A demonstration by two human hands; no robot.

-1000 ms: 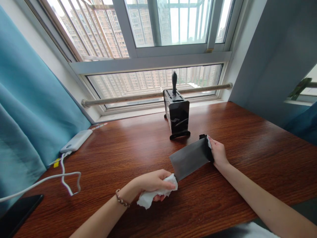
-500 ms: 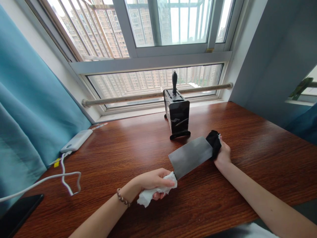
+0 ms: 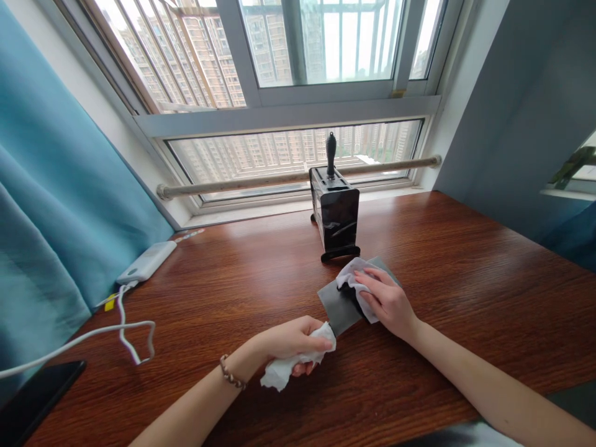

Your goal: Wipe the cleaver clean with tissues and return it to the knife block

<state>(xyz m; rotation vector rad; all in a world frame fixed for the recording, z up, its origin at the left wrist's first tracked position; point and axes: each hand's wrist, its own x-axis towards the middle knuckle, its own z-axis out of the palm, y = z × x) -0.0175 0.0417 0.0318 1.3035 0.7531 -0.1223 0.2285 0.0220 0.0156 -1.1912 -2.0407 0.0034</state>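
A cleaver (image 3: 336,305) with a broad grey blade is held above the table, its blade pointing up and to the right. My left hand (image 3: 294,343) is closed round its handle, with a crumpled white tissue (image 3: 278,374) wrapped between palm and handle. My right hand (image 3: 387,302) presses a cloth (image 3: 352,273), white on one side and black on the other, against the face of the blade. The cloth and fingers hide the blade's middle; its far corner shows beyond them.
A black knife block (image 3: 341,217) with one black handle sticking up stands near the window. On the left lie a white power bank (image 3: 146,263) with a white cable (image 3: 121,323) and a dark phone (image 3: 41,397). The brown wooden table (image 3: 242,273) reaches the windowsill.
My right hand has moved left with the cloth, from the blade's far end onto its middle. The cloth's white side now faces up. My left hand keeps its grip on the cleaver.
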